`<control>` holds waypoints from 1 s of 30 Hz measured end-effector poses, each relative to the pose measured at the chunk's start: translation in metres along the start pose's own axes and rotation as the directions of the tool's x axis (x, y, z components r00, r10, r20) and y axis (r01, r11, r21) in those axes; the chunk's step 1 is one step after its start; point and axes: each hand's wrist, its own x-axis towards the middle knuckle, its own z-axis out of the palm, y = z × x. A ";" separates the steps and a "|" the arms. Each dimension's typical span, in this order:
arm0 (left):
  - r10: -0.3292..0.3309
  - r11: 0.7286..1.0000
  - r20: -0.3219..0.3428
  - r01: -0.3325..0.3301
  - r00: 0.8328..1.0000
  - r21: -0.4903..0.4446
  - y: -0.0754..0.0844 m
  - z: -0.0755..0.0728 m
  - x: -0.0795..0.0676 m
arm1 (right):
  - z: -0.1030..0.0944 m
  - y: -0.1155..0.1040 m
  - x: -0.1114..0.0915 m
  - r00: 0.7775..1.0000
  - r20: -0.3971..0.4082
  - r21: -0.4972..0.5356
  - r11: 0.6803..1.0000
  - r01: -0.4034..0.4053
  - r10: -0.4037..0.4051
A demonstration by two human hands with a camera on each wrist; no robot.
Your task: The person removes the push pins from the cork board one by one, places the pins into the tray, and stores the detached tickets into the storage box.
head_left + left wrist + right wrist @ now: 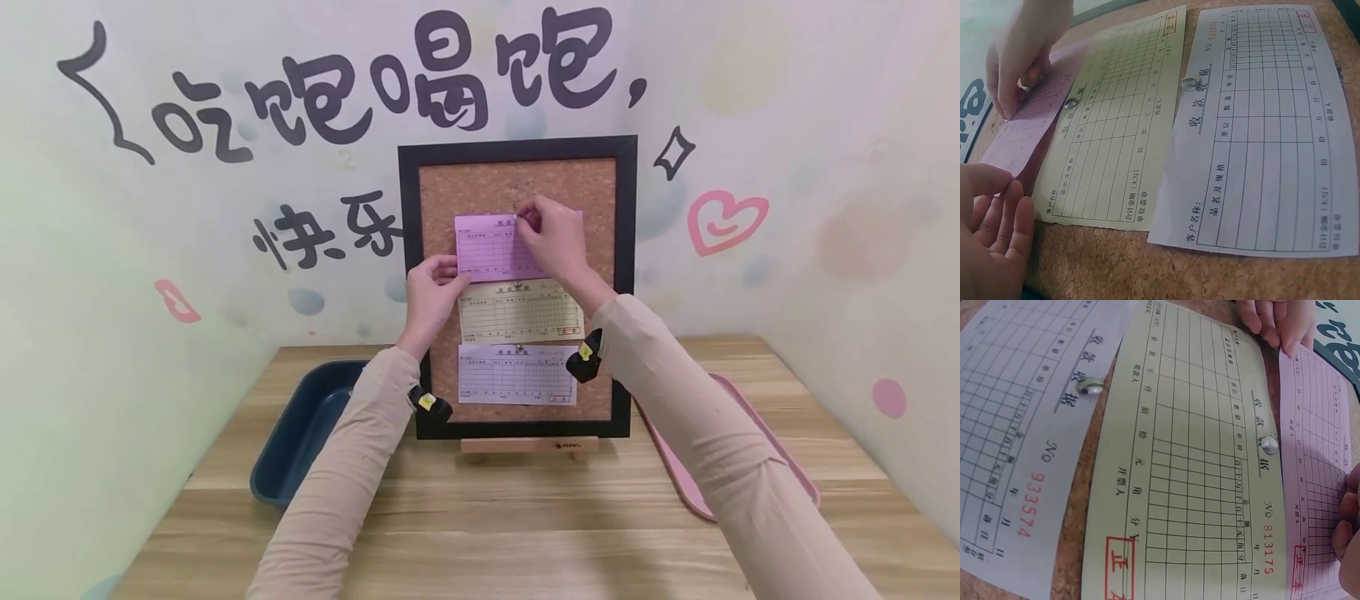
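Observation:
A pink receipt slip (486,250) lies against the upper part of a framed corkboard (465,187). My left hand (432,296) pinches its lower left corner between thumb and fingers. At the slip's top middle, my right hand (558,240) pinches a small thumbtack, mostly hidden by the fingertips; a glint of it shows in the left wrist view. Below hang a yellow receipt (517,318) and a white receipt (517,379). A silver thumbtack (1269,444) holds the yellow one at its top middle, and another silver thumbtack (1090,387) holds the white one.
The board's black frame (517,429) stands on a small wooden easel (528,446) on the wood-grain table (525,533). To the left is a dark blue tray (300,442), partly behind the left sleeve. A pink tray (678,467) sits at the right, under the right forearm.

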 end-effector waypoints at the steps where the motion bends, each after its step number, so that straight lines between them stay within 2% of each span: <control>1: 0.000 1.000 0.000 0.000 1.000 0.003 0.000 0.000 0.000 | 0.000 -0.001 0.000 1.000 0.001 -0.002 1.000 -0.005 0.005; 17: -0.019 1.000 0.029 0.019 0.999 0.014 -0.001 0.000 -0.003 | 0.002 -0.001 -0.003 0.998 0.003 0.031 0.998 -0.063 0.063; 24: 0.006 1.000 0.016 -0.006 1.000 -0.003 -0.001 0.000 -0.002 | -0.002 -0.005 0.001 0.989 0.072 0.040 0.990 -0.133 0.130; 30: 0.008 1.000 0.011 -0.008 1.000 -0.007 -0.003 0.000 -0.001 | -0.005 -0.007 0.002 0.983 0.107 0.055 0.986 -0.158 0.152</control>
